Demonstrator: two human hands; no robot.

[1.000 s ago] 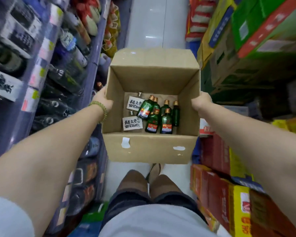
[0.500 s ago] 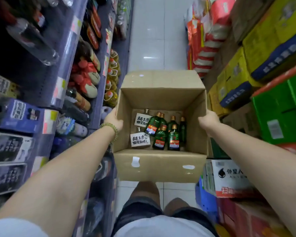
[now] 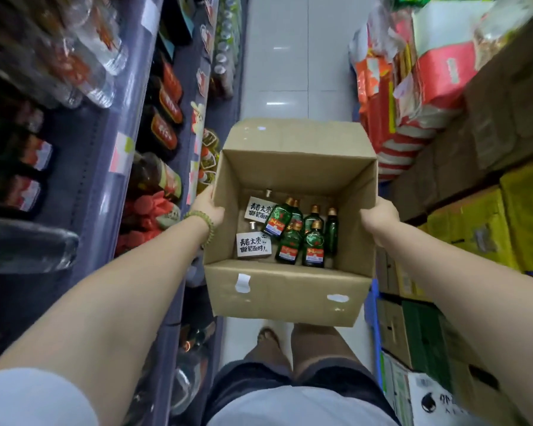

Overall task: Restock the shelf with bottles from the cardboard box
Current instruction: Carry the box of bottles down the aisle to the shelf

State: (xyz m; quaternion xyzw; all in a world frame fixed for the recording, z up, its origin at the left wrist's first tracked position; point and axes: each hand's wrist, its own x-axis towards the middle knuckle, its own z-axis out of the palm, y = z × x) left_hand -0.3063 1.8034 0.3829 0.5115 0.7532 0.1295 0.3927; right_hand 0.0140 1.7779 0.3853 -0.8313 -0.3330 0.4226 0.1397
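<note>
I carry an open cardboard box [image 3: 286,293] at waist height in front of me. My left hand [image 3: 207,207] grips its left wall and my right hand [image 3: 379,218] grips its right wall. Inside the box stand several small green bottles [image 3: 314,247] with gold caps and red-blue labels; one of them leans to the right. Beside them lie two flat clear bottles [image 3: 253,244] with white handwritten labels. The shelf [image 3: 105,155] runs along my left, stocked with bottles.
Stacked cartons [image 3: 480,222] in yellow, green and brown line the right side. Red and white packaged goods [image 3: 413,87] are piled further back on the right. A narrow white tiled aisle [image 3: 290,56] runs ahead between them. My legs are below the box.
The box has stayed in both hands while I moved along the aisle; the view tilted up, so the box sits lower in frame and different shelf sections pass on the left.
</note>
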